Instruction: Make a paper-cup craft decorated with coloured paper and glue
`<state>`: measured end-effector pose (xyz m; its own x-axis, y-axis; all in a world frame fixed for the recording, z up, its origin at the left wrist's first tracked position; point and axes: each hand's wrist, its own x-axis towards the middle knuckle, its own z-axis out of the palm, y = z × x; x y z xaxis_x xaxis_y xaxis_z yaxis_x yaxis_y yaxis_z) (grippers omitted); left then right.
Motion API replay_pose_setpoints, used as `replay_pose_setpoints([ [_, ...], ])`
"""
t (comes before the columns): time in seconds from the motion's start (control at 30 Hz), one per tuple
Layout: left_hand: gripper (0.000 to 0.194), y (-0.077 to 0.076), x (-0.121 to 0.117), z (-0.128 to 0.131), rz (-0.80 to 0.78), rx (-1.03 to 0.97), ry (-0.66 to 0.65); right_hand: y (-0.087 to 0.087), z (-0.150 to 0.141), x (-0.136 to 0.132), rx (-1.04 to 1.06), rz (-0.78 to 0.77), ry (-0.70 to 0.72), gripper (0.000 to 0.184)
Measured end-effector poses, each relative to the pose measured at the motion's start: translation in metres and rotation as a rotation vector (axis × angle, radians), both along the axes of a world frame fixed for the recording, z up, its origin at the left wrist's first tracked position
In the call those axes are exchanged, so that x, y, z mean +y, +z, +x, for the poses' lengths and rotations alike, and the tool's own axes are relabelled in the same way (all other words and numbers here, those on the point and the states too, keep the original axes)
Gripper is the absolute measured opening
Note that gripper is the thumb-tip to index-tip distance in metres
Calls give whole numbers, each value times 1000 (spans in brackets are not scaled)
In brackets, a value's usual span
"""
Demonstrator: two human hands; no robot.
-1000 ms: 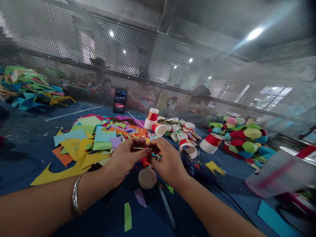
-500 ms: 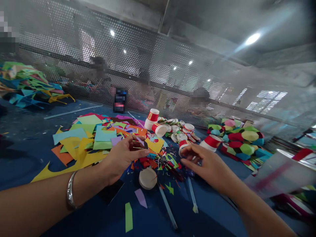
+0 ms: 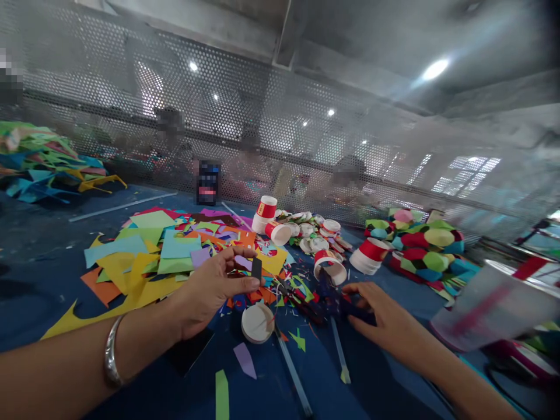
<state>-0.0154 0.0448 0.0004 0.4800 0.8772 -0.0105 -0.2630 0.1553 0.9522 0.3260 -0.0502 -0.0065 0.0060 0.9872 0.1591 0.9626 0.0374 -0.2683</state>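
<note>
My left hand [image 3: 219,280], with a silver bangle at the wrist, pinches a small black paper piece [image 3: 256,268] between thumb and fingers. Around a dark blue tool [image 3: 335,297], my right hand [image 3: 376,309] is closed; the tool is blurred and its kind is unclear. Just below the left fingers lies a shallow white paper cup base [image 3: 258,324] with a thin thread across it. A red-and-white paper cup [image 3: 330,267] rests on its side beyond the dark blue tool. Dark scissors [image 3: 301,302] lie among paper scraps between my hands.
Coloured paper sheets [image 3: 144,239] spread at left. Several cups and white discs [image 3: 312,233] stand at the back, before a mesh panel [image 3: 245,116]. Clear sticks [image 3: 293,373] lie in front. On the right are patchwork paper pieces [image 3: 426,251] and a translucent cup [image 3: 490,309].
The right hand has moved right and down and now has the dark blue tool raised in it. The black piece in the left hand shows more plainly. The view has shifted slightly.
</note>
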Motion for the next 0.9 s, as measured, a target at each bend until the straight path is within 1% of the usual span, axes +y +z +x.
replay_pose_setpoints([
  [0.13,59,2,0,1,-44,-7,-36,-4,-3,3,-50,22,7,44],
  [0.27,58,-4,3,1,-6,58,-36,-8,-6,7,-104,65,5,48],
  [0.4,53,-10,6,0,130,198,-8,-4,-10,7,-106,124,-16,40],
  [0.53,50,-12,5,0,227,259,7,1,-9,3,-76,208,-69,33],
  [0.7,47,-8,5,2,266,246,10,1,-2,-6,-78,342,-40,24],
  [0.8,46,-8,7,2,276,237,2,0,-2,-11,-108,347,-50,26],
  [0.9,45,-11,9,2,285,209,-11,1,-8,-14,-105,355,-74,23],
])
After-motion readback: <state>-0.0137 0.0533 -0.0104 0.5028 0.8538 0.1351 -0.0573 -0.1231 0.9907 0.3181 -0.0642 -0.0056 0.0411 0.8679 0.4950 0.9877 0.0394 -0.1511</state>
